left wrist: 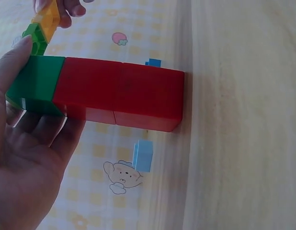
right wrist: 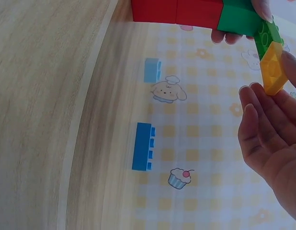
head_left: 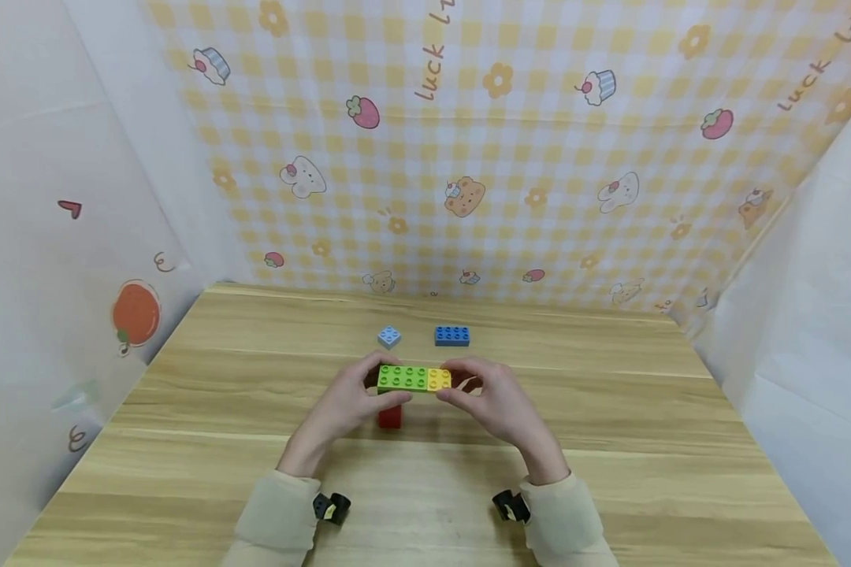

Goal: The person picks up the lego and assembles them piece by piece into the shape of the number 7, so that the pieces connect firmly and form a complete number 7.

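A column of building bricks stands on the table, two red bricks below and a dark green brick above. Across its top lies a long light green brick, reaching out to the right. My left hand grips the top of the column, thumb in front and fingers behind the green bricks. At the light green brick's right end sits a yellow brick, its studs level with the green ones. My right hand pinches it between thumb and fingers; its hollow underside shows in the right wrist view.
Behind the hands, a light blue square brick and a longer blue brick lie on the wooden table. A patterned cloth hangs along the table's back edge, with white sheets at both sides.
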Tool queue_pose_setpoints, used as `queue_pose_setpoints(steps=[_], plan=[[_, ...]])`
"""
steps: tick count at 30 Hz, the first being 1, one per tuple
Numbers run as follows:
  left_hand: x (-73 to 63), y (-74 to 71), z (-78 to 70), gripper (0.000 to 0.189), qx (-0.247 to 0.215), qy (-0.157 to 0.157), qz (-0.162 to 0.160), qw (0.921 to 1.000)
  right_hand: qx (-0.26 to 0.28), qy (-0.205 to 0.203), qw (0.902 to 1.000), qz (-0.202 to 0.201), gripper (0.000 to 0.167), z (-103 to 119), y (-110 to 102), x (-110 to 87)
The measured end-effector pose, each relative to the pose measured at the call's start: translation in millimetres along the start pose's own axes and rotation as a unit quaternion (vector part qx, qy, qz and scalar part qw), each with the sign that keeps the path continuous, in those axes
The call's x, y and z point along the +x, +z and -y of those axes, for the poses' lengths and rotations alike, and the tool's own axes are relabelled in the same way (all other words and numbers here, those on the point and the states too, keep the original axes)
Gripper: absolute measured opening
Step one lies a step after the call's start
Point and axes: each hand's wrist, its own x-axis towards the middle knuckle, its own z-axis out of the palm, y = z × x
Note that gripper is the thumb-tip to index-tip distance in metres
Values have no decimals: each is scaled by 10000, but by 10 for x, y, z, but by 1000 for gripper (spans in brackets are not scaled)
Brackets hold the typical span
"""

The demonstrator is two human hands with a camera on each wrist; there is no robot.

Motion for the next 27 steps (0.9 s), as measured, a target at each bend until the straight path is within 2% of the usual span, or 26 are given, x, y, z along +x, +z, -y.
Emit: queue_pose_setpoints(steps=[8,16,20,27], plan=[[12,4,-45,45,-3,-221,-33,9997,142,-3,9999,6,30,0,-3,0],[80,91,-93,47,-81,-289,34,9995,157,-94,9998,21,31,-33,-5,-3],[126,130,-57,53,-202,-53,50,9998,97,-101,9999,13,31,-50,-8,-3],[156,190,-20,67,-891,378,-4,9953,87,-140,9999,1,30,-75,-18,5]])
